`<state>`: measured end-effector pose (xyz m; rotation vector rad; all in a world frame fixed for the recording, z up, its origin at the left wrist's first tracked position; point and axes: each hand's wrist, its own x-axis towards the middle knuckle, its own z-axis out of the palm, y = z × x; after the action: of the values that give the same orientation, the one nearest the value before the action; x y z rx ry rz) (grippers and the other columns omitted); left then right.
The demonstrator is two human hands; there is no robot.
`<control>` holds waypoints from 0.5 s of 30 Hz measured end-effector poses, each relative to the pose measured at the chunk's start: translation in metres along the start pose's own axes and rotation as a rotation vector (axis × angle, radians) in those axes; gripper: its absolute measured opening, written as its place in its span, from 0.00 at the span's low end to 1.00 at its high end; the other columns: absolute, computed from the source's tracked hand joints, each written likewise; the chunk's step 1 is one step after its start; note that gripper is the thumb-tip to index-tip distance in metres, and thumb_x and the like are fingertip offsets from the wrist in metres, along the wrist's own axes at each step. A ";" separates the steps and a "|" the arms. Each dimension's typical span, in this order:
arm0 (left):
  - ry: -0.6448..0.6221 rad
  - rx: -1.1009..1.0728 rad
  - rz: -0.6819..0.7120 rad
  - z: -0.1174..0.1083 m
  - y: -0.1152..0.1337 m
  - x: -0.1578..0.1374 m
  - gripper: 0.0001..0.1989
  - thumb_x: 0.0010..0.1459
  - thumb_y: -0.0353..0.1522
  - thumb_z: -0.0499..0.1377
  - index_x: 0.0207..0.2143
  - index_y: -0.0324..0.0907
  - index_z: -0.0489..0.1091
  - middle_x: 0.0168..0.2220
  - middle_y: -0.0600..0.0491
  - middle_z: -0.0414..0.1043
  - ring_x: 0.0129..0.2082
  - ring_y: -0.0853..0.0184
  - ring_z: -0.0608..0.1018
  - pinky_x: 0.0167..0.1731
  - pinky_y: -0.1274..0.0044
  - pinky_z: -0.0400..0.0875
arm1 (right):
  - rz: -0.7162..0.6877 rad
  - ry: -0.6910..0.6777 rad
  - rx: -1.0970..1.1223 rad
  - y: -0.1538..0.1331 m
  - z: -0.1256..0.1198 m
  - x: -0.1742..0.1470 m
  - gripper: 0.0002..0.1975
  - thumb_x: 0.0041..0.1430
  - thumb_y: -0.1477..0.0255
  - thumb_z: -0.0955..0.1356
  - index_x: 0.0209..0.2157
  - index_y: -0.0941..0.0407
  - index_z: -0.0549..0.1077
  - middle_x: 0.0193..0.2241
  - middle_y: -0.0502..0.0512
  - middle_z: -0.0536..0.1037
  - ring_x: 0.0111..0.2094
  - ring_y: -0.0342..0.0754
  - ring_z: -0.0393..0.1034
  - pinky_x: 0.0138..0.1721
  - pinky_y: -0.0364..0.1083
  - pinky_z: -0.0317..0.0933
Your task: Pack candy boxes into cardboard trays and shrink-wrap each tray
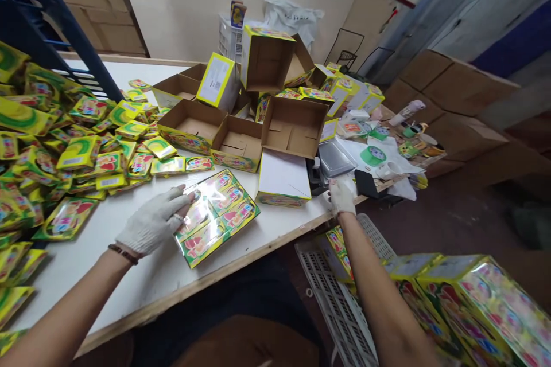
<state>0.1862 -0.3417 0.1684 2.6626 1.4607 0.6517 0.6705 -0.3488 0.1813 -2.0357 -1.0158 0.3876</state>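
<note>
A shiny, clear-topped box (221, 215) with several yellow, green and red printed packs showing lies on the white table (142, 275). My left hand (155, 219), in a white knit glove, has its fingers stretched over the left edge of the box, touching its top. At the table's right edge is my right hand (342, 198), also gloved. Its fingers are curled in beside a dark device and a grey tray (337, 159); whatever they grip is hidden. Just behind the packed box stand open brown-lined cartons (236, 143) and a carton with a white face (284, 176).
Loose yellow-green packs (86, 152) are heaped on the left. Green tape (373, 155) and a black flat object (365, 183) lie at the right. Below the table edge are a white plastic crate (331, 304) and filled printed boxes (469, 298). A blue crate (64, 23) leans at upper left.
</note>
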 end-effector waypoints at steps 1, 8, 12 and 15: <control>0.030 0.012 -0.040 0.002 0.001 -0.010 0.20 0.62 0.38 0.45 0.47 0.45 0.74 0.48 0.48 0.73 0.53 0.58 0.73 0.47 0.71 0.71 | 0.012 -0.022 -0.004 -0.001 0.002 0.008 0.15 0.54 0.60 0.64 0.27 0.56 0.75 0.22 0.54 0.74 0.26 0.47 0.67 0.30 0.46 0.60; 0.169 0.208 -0.221 -0.002 0.092 -0.086 0.16 0.65 0.38 0.49 0.43 0.39 0.72 0.53 0.39 0.67 0.50 0.55 0.74 0.39 0.69 0.71 | 0.047 -0.065 0.059 -0.011 -0.004 0.013 0.06 0.45 0.71 0.70 0.17 0.55 0.71 0.28 0.58 0.78 0.39 0.53 0.68 0.44 0.49 0.58; 0.269 0.295 -0.137 -0.003 0.113 -0.093 0.11 0.60 0.35 0.58 0.43 0.41 0.72 0.49 0.40 0.71 0.39 0.56 0.74 0.36 0.66 0.69 | 0.079 -0.005 0.156 0.003 -0.010 -0.006 0.06 0.44 0.67 0.69 0.22 0.55 0.72 0.29 0.58 0.77 0.39 0.53 0.69 0.41 0.49 0.60; 0.296 0.204 0.090 -0.001 0.108 -0.088 0.12 0.58 0.29 0.60 0.46 0.42 0.71 0.37 0.47 0.74 0.36 0.61 0.74 0.34 0.70 0.68 | 0.142 0.007 0.253 0.019 -0.001 -0.024 0.10 0.43 0.62 0.67 0.26 0.55 0.71 0.24 0.53 0.74 0.29 0.49 0.69 0.30 0.47 0.62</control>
<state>0.2310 -0.4733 0.1635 2.9010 1.5566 0.9922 0.6660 -0.3752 0.1652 -1.8825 -0.7770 0.5548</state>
